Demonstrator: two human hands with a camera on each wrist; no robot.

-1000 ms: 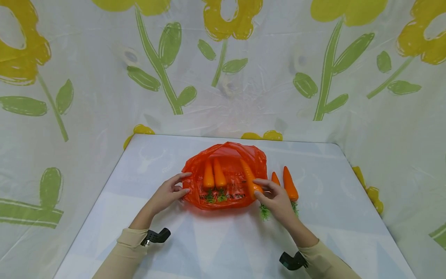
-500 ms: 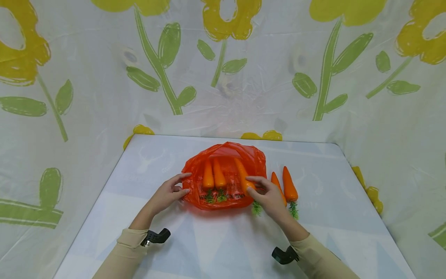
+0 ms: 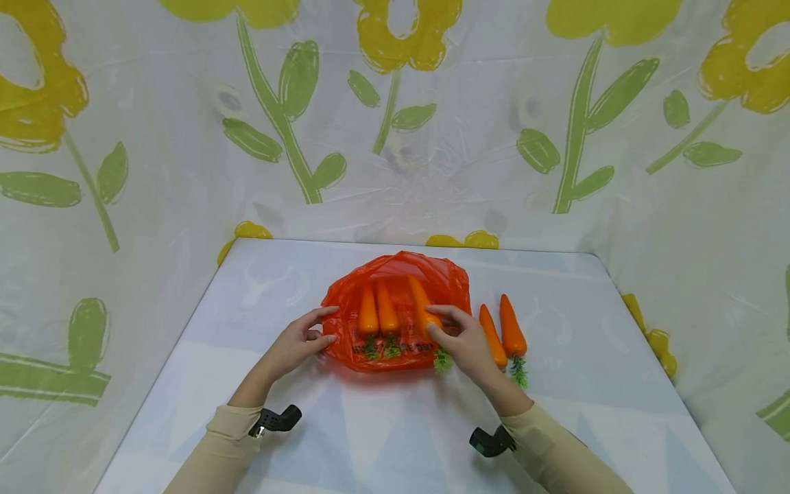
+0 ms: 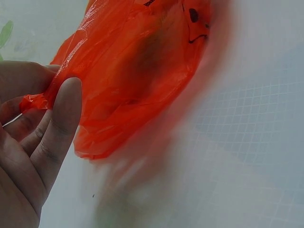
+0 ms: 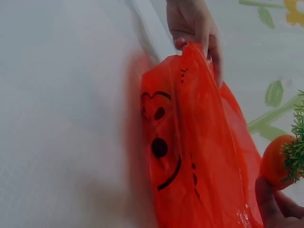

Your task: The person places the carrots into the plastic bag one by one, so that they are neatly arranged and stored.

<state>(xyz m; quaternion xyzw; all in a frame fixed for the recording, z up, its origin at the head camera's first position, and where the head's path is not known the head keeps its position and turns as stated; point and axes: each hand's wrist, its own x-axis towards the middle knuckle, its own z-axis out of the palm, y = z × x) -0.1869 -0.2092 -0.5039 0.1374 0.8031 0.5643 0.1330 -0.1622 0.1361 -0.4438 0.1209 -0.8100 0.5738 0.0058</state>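
Note:
A red plastic bag (image 3: pixel 345 353) lies on the table with its mouth spread wide. Two orange carrots with green tops, a left one (image 3: pixel 367 312) and a right one (image 3: pixel 387 310), lie side by side within it. My left hand (image 4: pixel 28 128) pinches the bag's left edge between thumb and fingers. In my right hand (image 3: pixel 465 343) a third carrot (image 3: pixel 420 295) is gripped near its leafy end, tilted over the bag's right part. The right wrist view shows that carrot's thick end and leaves at the right edge, beside the bag printed with a black face.
Two more carrots, a nearer one (image 3: pixel 492 336) and a farther one (image 3: pixel 511 328), lie on the pale patterned table (image 3: pixel 370 439) right of the bag, close to my right hand. A flower-printed curtain (image 3: pixel 469 137) hangs behind and at both sides.
My right hand has moved left with its carrot, carrying it farther over the bag. The carrots on the right are less covered by the hand. My left hand has stayed on the bag's edge.

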